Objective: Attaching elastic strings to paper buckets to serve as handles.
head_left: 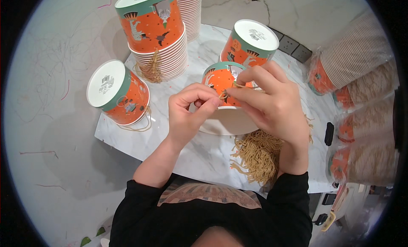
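Note:
An orange and green paper bucket [220, 79] lies tipped in front of me, its pale open mouth turned toward my body. At its printed side, my left hand [187, 113] pinches a thin tan cord [223, 95] between thumb and index finger. My right hand [276, 100] has the cord's other part between its fingertips, partly covering the bucket. Fingers hide whether the cord passes through the bucket wall. Beside my right wrist lies a heap of tan cords [259, 155].
Upside-down buckets stand left [134, 98] and behind [244, 49]; a tall stack [163, 62] with hanging cords rises at the back left. Bagged bucket stacks [357, 56] line the right. A black object [329, 133] lies near the marble-patterned table's [204, 155] right side. Wall sockets [291, 46] are behind.

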Motion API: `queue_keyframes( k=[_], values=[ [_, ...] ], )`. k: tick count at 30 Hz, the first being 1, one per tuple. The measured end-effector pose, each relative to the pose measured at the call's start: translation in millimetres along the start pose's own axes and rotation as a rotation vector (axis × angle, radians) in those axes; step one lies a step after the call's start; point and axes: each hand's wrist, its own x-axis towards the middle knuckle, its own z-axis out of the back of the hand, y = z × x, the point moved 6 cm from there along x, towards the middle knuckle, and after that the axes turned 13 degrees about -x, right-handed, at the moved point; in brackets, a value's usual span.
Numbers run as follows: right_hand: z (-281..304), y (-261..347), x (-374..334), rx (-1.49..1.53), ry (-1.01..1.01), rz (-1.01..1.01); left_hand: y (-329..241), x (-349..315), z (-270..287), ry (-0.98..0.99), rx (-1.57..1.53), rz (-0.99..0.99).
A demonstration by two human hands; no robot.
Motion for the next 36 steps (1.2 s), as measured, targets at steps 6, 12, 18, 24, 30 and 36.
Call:
queue_keyframes(
  k=[6, 12, 18, 24, 30, 36],
  values=[
    [-8, -16, 4, -0.011, -0.034, -0.017, 0, -1, 0, 0.006, 0.025, -0.002],
    [-2, -28, 2, -0.003, 0.0, 0.008, -3, -1, 0, 0.011, 0.05, 0.05],
    [2, -28, 2, -0.003, 0.012, 0.036, -4, -2, 2, 0.006, 0.057, 0.032],
    [4, -29, 3, -0.026, -0.002, -0.002, -1, -2, -1, 0.026, 0.062, 0.026],
    [-19, -11, 3, 0.11, 0.006, 0.06, 0, -3, -2, 0.046, 0.036, -0.016],
    [-27, -17, 2, 0.253, 0.028, 0.018, -2, -2, -7, 0.107, 0.065, -0.035]
  ],
)
